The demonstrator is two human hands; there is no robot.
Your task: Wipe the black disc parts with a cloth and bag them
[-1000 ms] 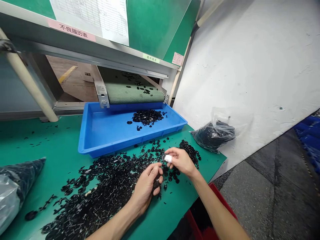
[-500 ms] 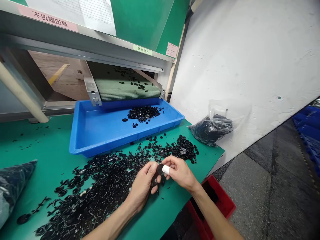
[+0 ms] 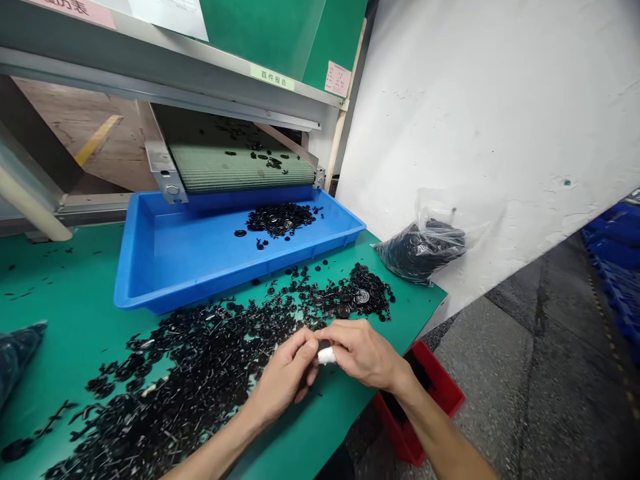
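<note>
My left hand (image 3: pixel 290 365) is closed, fingers curled, over the front edge of a wide heap of small black plastic parts (image 3: pixel 200 367) on the green table (image 3: pixel 280 440). Against its fingertips rests my right hand (image 3: pixel 357 353), also closed, with white tape round one finger. Whatever lies between the fingers is hidden by them. Just beyond the hands, a denser pile of round black parts (image 3: pixel 370 290) includes a greyish disc (image 3: pixel 361 297).
A blue tray (image 3: pixel 200 287) holding black parts stands below a green conveyor belt (image 3: pixel 240 175). Clear bags of black parts lie at the right (image 3: pixel 420 253) and left (image 3: pixel 17 353). A red bin (image 3: pixel 445 387) sits below the table's right edge.
My right hand has closed in against my left fingertips, and the black disc seen between them is now hidden. The view has shifted, so the surroundings appear further left and slightly higher.
</note>
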